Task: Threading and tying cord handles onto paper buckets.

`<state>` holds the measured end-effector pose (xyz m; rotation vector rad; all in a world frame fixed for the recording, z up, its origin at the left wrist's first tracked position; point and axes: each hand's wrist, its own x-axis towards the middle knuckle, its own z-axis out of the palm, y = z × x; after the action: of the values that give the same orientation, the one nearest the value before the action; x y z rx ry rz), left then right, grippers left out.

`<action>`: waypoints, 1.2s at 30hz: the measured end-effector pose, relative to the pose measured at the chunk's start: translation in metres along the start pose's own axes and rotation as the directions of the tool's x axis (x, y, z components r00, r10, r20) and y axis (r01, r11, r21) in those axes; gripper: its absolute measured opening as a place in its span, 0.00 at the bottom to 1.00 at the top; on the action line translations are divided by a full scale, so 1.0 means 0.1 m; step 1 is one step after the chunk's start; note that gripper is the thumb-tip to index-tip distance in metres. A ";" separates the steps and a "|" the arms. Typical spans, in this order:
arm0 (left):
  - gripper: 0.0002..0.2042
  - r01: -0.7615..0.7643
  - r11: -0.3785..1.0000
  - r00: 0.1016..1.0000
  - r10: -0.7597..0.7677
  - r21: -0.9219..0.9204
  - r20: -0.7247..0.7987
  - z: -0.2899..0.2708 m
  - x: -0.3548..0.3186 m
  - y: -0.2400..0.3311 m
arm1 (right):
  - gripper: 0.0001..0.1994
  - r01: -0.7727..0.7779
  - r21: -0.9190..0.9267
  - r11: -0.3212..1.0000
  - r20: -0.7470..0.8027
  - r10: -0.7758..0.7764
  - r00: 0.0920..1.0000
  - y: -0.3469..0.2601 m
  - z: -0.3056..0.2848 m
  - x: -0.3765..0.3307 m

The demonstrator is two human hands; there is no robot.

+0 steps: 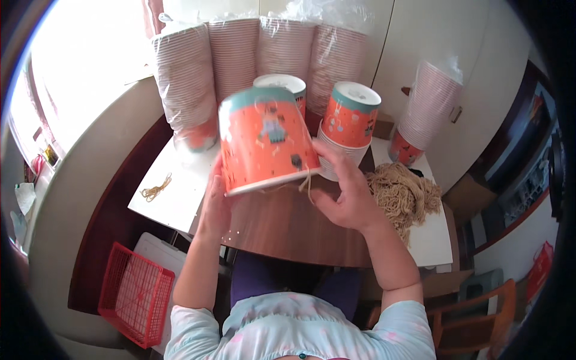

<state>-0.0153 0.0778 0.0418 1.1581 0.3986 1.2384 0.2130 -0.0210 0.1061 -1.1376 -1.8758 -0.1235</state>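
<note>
Hands (342, 192) either side of upturned paper bucket (267, 141)

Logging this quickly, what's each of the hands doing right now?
Left hand: closed on the orange cup.
Right hand: holding the same cup's rim, string at its fingers.

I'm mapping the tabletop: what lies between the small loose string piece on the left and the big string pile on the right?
In the head view, both hands holding the orange paper bucket lie between the string piece and the string pile.

Brown wooden table (282, 231), white sheets (174, 192) over its ends, tan string heap (401, 193) right of centre, upturned orange cup stacks (348, 129) behind, string scrap (156, 188) far left
</note>
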 end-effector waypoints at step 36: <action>0.44 -0.519 0.553 0.853 0.383 0.653 0.354 0.82 1.12 -1.31 | 0.25 -0.223 -0.716 0.661 -0.123 0.195 0.973 1.82 -0.48 0.58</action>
<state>0.1562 0.1517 0.0022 2.1729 0.5034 1.4507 0.3703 0.0974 0.1145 -1.8673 -1.6655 -0.8219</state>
